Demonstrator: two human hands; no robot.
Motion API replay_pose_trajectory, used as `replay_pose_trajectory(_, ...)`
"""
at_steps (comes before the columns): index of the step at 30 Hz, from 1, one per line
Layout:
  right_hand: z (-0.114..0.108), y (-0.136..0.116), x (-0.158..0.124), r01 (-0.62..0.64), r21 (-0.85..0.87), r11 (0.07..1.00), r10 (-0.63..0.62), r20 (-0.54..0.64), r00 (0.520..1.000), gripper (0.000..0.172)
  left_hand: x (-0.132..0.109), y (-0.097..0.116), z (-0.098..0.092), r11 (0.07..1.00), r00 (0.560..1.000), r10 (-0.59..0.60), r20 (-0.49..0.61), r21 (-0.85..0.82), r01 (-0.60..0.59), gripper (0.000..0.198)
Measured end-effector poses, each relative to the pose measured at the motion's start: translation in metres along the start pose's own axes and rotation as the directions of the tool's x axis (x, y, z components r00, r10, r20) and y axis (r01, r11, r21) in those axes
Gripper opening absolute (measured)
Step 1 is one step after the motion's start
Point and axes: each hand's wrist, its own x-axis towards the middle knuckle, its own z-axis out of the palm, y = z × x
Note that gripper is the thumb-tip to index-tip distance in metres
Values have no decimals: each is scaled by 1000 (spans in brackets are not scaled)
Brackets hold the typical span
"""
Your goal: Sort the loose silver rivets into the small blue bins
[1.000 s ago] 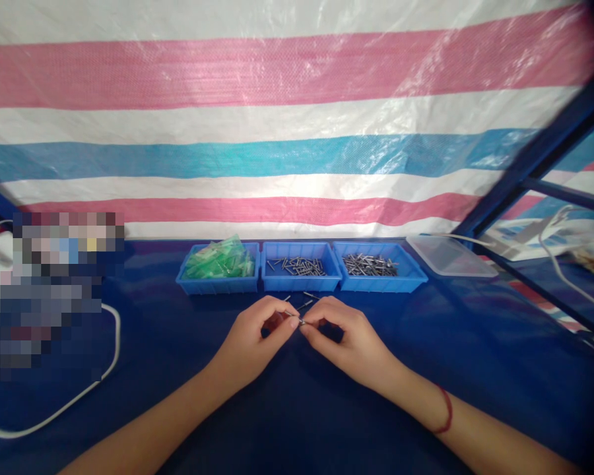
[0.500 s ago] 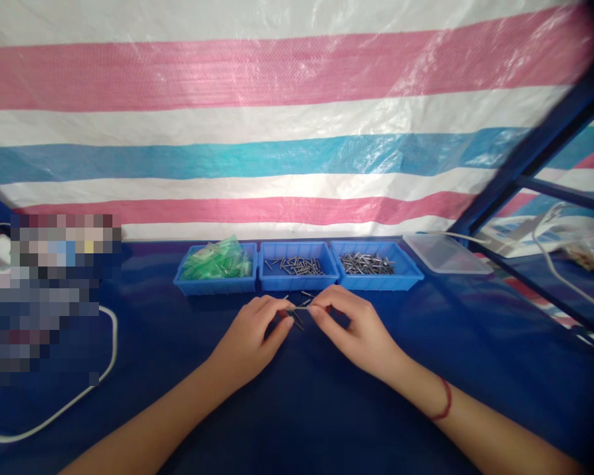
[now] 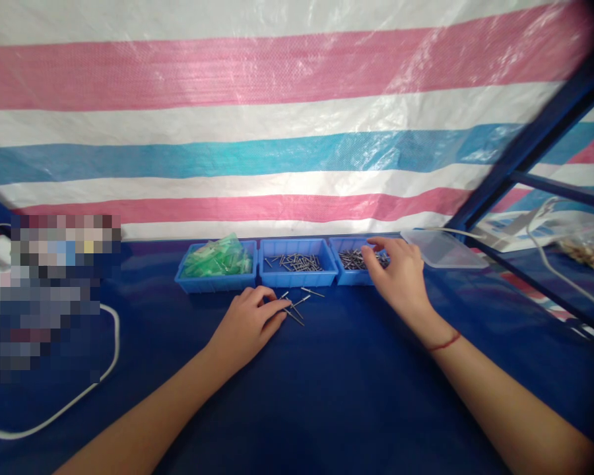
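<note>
Several thin metal blind rivets [image 3: 301, 301] lie loosely on the dark blue table in front of the bins. At their left side is my left hand [image 3: 251, 323], thumb and forefinger closed at the end of a rivet [image 3: 295, 318]; the exact grip is partly hidden. My right hand [image 3: 398, 274] is over the front of the right blue bin [image 3: 349, 276], its thumb and forefinger apart. Metal rivets [image 3: 352, 258] fill that bin, and nothing shows between the fingers. The middle blue bin [image 3: 299, 277] contains more thin metal pieces [image 3: 301, 262].
The left blue bin [image 3: 212, 284] holds green plastic packets [image 3: 220, 256]. A clear plastic lid [image 3: 445, 251] lies right of the bins. A white cable [image 3: 115, 336] curves at left beside a blurred area. A blue metal frame [image 3: 495, 175] and striped sheet [image 3: 277, 158] bound the space.
My right hand has left the spot beside my left hand and moved right and forward to the right bin, its fingers parting. My left hand has stayed nearly in place by the loose rivets.
</note>
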Motion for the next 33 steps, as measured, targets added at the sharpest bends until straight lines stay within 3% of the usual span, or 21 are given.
replay_pose_trajectory(5,-3,-17,-6,123,72,990,-124,6,992,21,2,3,2,1000,1000,3,-1,15,-3,21)
replay_pose_trajectory(10,-12,-54,-25,212,322,923,-271,150,951,14,3,9,2,991,994,-90,-56,-109,83,17)
replay_pose_trajectory(14,-12,-78,-45,85,547,833,-300,316,900,8,1,16,3,909,963,-246,-111,-370,190,13)
replay_pose_trajectory(18,-11,-91,-57,-95,668,738,-243,395,886,8,-1,25,6,852,958,-273,-93,-486,195,11)
replay_pose_trajectory(23,-11,-94,-61,-218,689,691,-130,415,901,15,0,30,7,857,973,-222,-70,-491,160,10)
replay_pose_trajectory(33,-11,-94,-61,-228,701,676,-153,436,887,12,1,26,9,880,983,-185,-14,-447,160,15)
